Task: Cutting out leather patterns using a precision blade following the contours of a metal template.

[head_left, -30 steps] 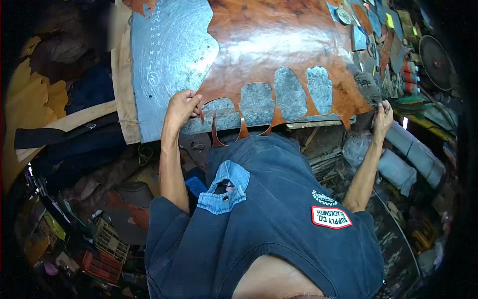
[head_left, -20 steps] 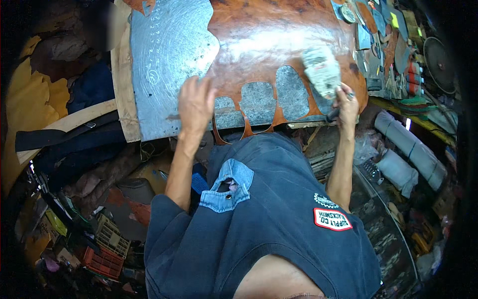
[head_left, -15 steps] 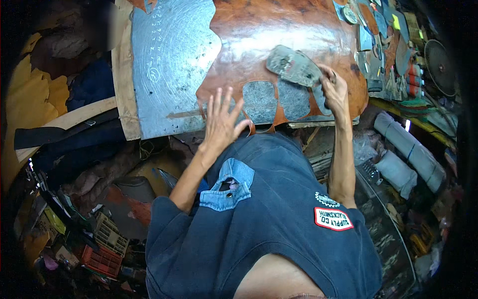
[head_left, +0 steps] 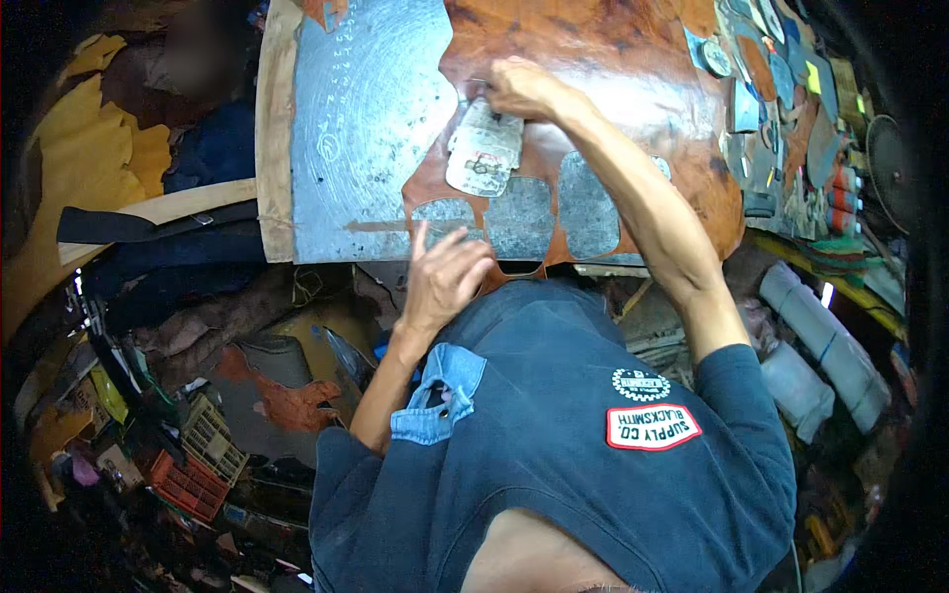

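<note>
A large brown leather hide (head_left: pixel 583 59) lies over a scratched grey metal sheet (head_left: pixel 346 138) on the bench. Rounded openings cut in the hide's near part show the grey surface beneath. My right hand (head_left: pixel 534 91) is closed at the far end of a worn grey template (head_left: pixel 485 163) with rounded corners, over the hide near its left edge. Something thin sticks out left of those fingers, too small to name. My left hand (head_left: pixel 445 277) is open, fingers apart, over the hide's near edge beside a cut opening, holding nothing.
At the bench's right are leather scraps, a round tin (head_left: pixel 714 57) and assorted tools. Yellow leather (head_left: pixel 89 158) hangs at the left. Below stand a red crate (head_left: pixel 188 484) and a beige crate (head_left: pixel 213 440). Wrapped rolls (head_left: pixel 820 326) lie at the right.
My right hand has carried the template leftward over the hide, turning it so its broad end points toward me. My left hand stays near the hide's edge, its fingers slightly more bent.
</note>
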A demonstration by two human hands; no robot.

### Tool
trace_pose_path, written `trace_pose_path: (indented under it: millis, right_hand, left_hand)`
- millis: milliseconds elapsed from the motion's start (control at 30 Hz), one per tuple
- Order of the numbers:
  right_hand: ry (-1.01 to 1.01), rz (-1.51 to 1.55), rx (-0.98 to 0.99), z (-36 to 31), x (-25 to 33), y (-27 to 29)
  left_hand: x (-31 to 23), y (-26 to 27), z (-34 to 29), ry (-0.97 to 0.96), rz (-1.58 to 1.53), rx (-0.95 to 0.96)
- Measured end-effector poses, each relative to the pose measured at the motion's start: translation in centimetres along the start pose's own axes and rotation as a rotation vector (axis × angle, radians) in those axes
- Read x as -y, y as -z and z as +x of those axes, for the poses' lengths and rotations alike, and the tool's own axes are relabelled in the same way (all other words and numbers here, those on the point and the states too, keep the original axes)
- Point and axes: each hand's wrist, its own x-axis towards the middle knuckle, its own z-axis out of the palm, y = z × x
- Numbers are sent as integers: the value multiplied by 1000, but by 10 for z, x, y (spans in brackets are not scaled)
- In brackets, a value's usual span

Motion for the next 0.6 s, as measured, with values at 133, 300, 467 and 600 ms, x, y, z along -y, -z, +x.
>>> trace_pose_path:
  millis: [133,300,467,600]
  right_hand:
    - [-60,233,-542,-30,1,-21]
    - [-322,477,-326,-99,13,-62]
    - [-486,446,-185,-134,54,-63]
    - [-552,478,-176,-134,75,-65]
  left_hand:
    - [22,25,30,69,184,-136]
    - [67,37,94,12,227,-21]
    - [107,29,127,-151,231,303]
    - [131,34,129,-260,185,356]
